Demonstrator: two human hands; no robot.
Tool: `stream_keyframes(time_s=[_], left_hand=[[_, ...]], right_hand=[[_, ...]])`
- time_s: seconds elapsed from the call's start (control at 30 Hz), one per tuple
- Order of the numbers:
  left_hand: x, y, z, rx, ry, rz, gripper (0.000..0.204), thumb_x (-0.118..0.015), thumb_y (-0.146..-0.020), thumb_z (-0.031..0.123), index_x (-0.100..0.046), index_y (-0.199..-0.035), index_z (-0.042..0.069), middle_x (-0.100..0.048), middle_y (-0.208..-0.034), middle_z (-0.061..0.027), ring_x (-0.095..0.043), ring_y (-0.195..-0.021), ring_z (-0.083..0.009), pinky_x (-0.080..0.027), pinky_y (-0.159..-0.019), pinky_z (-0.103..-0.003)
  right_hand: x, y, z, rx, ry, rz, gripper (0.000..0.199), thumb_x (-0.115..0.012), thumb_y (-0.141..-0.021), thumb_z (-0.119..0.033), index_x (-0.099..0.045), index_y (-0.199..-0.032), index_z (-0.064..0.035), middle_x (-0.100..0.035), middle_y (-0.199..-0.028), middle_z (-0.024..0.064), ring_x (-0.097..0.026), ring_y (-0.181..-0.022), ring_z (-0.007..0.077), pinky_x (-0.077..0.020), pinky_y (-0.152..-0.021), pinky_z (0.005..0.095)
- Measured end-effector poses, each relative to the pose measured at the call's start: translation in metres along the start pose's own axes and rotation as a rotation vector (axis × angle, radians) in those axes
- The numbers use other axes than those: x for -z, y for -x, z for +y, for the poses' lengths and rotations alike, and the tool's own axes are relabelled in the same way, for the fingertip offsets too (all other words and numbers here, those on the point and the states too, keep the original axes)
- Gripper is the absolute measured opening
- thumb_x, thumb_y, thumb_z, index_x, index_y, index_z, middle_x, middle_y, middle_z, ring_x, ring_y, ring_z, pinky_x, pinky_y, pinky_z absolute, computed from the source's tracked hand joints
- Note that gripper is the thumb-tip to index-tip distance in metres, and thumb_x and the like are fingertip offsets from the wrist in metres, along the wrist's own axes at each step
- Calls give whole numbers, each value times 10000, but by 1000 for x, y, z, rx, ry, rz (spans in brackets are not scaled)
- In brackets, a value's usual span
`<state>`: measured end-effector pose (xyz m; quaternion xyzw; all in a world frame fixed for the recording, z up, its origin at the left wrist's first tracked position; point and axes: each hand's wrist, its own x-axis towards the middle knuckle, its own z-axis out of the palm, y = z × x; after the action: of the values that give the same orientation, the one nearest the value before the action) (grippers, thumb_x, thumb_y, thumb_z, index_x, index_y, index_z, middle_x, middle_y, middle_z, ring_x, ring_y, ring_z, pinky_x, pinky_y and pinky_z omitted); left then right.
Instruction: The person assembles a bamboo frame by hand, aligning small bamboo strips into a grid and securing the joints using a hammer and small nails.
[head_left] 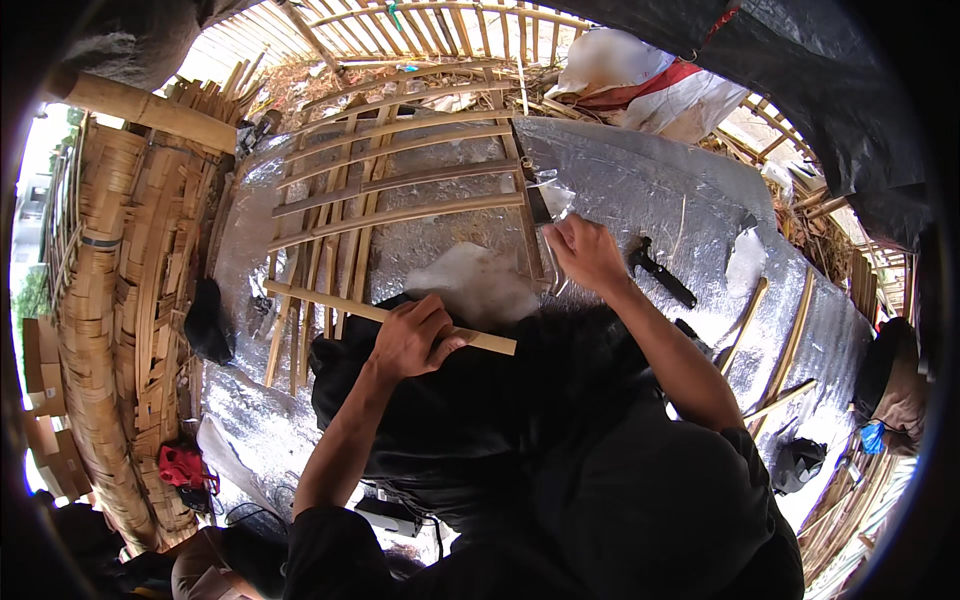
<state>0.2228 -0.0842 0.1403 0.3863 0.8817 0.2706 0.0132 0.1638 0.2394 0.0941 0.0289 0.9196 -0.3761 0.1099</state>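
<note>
My left hand (412, 338) is closed around a bamboo slat (320, 299) that runs across the near end of a lattice of bamboo strips (390, 180) lying on a silver foil sheet (640, 190). At the lattice's right edge, my right hand (583, 250) grips a knife (538, 205) whose blade points away from me along the side strip. A black cloth (520, 380) covers my lap under both hands.
Stacks of coiled and bundled bamboo strips (120, 300) stand at the left. A black-handled tool (660, 272) lies on the foil to the right, near loose slats (780, 350). A red object (182, 466) sits at lower left. A black tarp (830, 80) hangs at upper right.
</note>
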Motion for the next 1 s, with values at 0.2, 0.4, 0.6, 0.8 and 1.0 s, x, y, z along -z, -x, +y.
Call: stream_keyframes(time_s=[0.2,0.4,0.6,0.8,1.0], left_hand=[[-13,-18,4,-59,-69,58,347,-709,-895,371,-590,-787,63,-522,-804,-74,-589,-636,-290,-499,-610,-401],[-32,-36,18,10,-79,195,336,-705,-897,361,-606,-825,49,-539,-825,-85,-594,-640,-304,-492,-590,-410],[-57,-18,26,159,73,-21,328,-770,-859,338,-637,-762,54,-565,-803,-106,-616,-707,-315,-499,-626,-427],[-41,-20,10,176,155,-69,208,-819,-806,231,-693,-829,68,-640,-895,-115,-645,-843,-316,-523,-769,-423],[-32,-116,-28,189,-196,275,391,-789,-834,309,-681,-1138,89,-672,-1140,-127,-627,-1066,-370,-465,-952,-473]], right_hand=[[-58,-31,-8,-26,-204,151,423,-476,-1032,-363,-588,-1040,46,-677,-860,284,-663,-868,488,-517,-799,562],[-64,26,7,217,-168,364,277,-435,-1060,-235,-514,-1006,25,-641,-825,295,-621,-752,502,-493,-663,563],[-64,55,16,-118,-744,-13,278,-468,-1039,-235,-524,-965,26,-595,-636,132,-603,-485,212,-480,-455,384],[-29,43,-5,-250,-746,-219,245,-455,-1010,-190,-525,-957,38,-642,-675,131,-658,-518,197,-530,-463,347],[-43,37,12,-201,-898,-346,247,-553,-1006,-135,-484,-1114,76,-694,-863,173,-731,-736,240,-614,-556,356]])
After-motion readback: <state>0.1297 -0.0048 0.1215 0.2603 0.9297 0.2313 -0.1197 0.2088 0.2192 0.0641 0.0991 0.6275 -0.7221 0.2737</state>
